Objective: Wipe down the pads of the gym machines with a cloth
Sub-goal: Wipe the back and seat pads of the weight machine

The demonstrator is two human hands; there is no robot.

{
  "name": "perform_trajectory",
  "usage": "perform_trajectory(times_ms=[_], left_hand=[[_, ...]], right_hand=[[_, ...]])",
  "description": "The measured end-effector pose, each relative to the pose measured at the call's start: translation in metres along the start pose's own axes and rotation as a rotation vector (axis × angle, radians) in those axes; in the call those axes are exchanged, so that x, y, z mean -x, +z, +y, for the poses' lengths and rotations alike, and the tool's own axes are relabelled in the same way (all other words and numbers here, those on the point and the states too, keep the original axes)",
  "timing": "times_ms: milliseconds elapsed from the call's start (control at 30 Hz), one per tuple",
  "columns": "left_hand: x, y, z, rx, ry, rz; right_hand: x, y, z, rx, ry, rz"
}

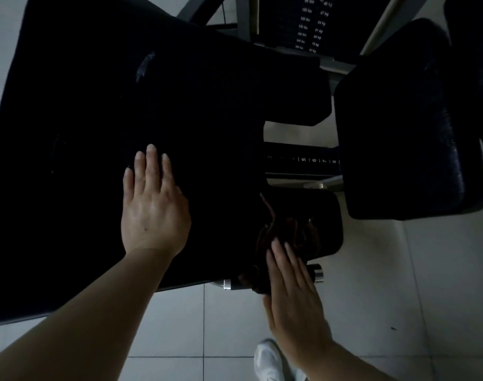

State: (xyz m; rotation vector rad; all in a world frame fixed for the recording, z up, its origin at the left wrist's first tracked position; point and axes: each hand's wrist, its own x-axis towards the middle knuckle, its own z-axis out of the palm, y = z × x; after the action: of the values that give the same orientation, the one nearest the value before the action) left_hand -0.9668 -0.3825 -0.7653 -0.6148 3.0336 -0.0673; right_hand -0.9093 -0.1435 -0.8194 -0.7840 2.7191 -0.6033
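A large black seat pad [152,105] fills the left and middle of the view, with a small scuffed tear near its upper part. My left hand [152,207] lies flat on it, fingers straight and together. At the pad's lower right lobe lies a dark reddish cloth [284,232], crumpled. My right hand [292,295] presses on the cloth's near edge with straight fingers, at the pad's front corner. Part of the cloth is hidden under that hand.
A second black pad [399,138] stands to the right, across a gap with a numbered adjustment rail [314,160]. A weight stack [311,26] with printed labels sits at the top. Chrome knobs [317,272] poke out under the seat. Pale floor tiles [399,298] and my white shoe [270,361] lie below.
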Motion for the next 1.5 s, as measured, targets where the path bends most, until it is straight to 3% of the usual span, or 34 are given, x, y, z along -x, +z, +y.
perform_trajectory(times_ms=[167, 267, 400, 567, 700, 800, 867, 1033, 1233, 1333, 1500], left_hand=[[-0.001, 0.0, 0.001, -0.005, -0.005, -0.003], [0.0, 0.0, 0.001, -0.001, 0.002, 0.0], [0.0, 0.0, 0.0, 0.005, 0.001, 0.001], [-0.001, 0.001, 0.0, 0.018, 0.002, 0.007], [0.0, 0.003, 0.002, 0.018, -0.013, 0.017], [0.001, 0.005, 0.004, 0.027, -0.032, 0.043], [0.001, 0.006, 0.005, 0.023, -0.035, 0.056], [-0.001, 0.005, 0.001, 0.005, 0.011, 0.043], [-0.003, 0.005, -0.002, 0.009, 0.019, 0.052], [-0.002, 0.009, 0.0, 0.003, 0.011, 0.08], [0.002, 0.013, 0.004, 0.001, -0.039, 0.097]], right_hand=[[-0.089, -0.01, -0.011, -0.011, 0.215, 0.077], [-0.156, -0.026, 0.001, -0.103, 0.396, 0.04], [-0.115, -0.018, 0.004, -0.042, 0.251, 0.124], [-0.026, -0.002, 0.018, -0.028, 0.163, 0.041], [-0.087, -0.011, 0.031, 0.038, 0.257, 0.101], [-0.156, -0.029, 0.071, -0.001, 0.51, 0.056], [-0.176, -0.04, 0.088, -0.036, 0.582, 0.022], [-0.096, -0.018, 0.075, -0.111, 0.266, 0.164], [0.004, 0.016, 0.045, -0.219, 0.268, 0.181], [-0.038, 0.005, 0.044, -0.122, 0.368, 0.224], [-0.149, -0.03, 0.09, -0.117, 0.549, 0.062]])
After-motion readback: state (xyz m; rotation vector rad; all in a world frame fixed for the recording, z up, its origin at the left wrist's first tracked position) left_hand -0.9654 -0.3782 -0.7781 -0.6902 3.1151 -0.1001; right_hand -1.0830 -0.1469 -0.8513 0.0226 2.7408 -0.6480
